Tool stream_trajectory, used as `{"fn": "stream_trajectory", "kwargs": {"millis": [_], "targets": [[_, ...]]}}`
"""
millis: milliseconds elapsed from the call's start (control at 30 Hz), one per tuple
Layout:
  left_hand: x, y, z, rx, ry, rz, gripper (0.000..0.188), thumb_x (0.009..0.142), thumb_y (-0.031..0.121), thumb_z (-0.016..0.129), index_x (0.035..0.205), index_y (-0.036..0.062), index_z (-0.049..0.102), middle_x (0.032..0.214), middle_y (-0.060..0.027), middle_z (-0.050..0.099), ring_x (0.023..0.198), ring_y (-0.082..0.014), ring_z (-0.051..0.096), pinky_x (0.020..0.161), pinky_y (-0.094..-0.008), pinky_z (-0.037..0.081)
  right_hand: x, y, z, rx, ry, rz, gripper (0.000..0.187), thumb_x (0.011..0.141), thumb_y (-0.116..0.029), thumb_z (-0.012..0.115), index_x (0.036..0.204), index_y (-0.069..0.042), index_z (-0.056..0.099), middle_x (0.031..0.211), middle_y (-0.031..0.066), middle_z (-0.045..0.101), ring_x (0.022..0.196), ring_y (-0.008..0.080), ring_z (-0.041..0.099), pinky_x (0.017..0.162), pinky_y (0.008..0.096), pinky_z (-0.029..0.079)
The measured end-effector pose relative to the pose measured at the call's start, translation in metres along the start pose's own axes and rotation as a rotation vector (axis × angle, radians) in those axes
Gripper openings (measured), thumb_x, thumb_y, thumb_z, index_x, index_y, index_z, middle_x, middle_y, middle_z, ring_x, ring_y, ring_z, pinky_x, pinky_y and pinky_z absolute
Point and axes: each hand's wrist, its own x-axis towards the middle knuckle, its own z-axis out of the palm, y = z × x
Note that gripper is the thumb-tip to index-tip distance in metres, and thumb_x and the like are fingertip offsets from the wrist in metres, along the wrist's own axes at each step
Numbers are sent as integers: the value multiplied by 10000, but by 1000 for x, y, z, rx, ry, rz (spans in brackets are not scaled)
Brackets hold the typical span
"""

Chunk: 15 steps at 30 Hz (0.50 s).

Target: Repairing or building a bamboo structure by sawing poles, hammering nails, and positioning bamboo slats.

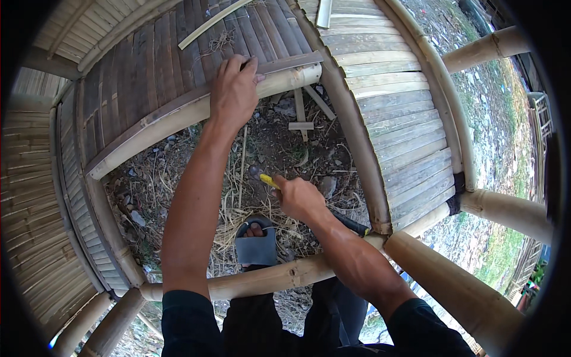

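My left hand (pixel 234 89) reaches forward, its fingers curled over the dark flat bamboo strip (pixel 291 62) along the front edge of a slatted bamboo platform (pixel 137 77). Under that strip runs a thick pale bamboo pole (pixel 148 134). Low over the ground, my right hand (pixel 300 200) is closed around a hammer with a yellow shaft (pixel 269 180). Its grey head points away to the left, blurred against the soil. A black grip with a yellow end comes out behind my right wrist. What lies under my left fingertips is hidden.
A slatted bamboo bench (pixel 410 143) stands at the right, another (pixel 71 178) at the left. A bamboo pole (pixel 291 273) crosses in front of my legs. Loose bamboo pieces (pixel 214 24) lie on the platform. Straw and debris cover the ground around my sandalled foot (pixel 256 244).
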Motion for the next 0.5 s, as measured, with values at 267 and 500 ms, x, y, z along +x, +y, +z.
{"fn": "stream_trajectory", "kwargs": {"millis": [267, 500], "targets": [[-4, 5, -3, -27, 101, 32, 327, 929, 130, 779, 1247, 58, 778, 1060, -168, 685, 1026, -379, 652, 939, -486, 512, -1, 1, 10, -66, -105, -78, 306, 965, -127, 573, 1233, -70, 710, 956, 260, 760, 922, 470, 757, 805, 560, 616], [-111, -19, -7, -189, 242, -109, 276, 962, 138, 790, 1231, 76, 788, 1071, -108, 733, 993, -251, 704, 883, -367, 548, -6, 7, 22, -142, -233, -52, 256, 935, -103, 573, 1043, -1, 781, 1052, 259, 765, 1014, 438, 763, 875, 508, 624]]}}
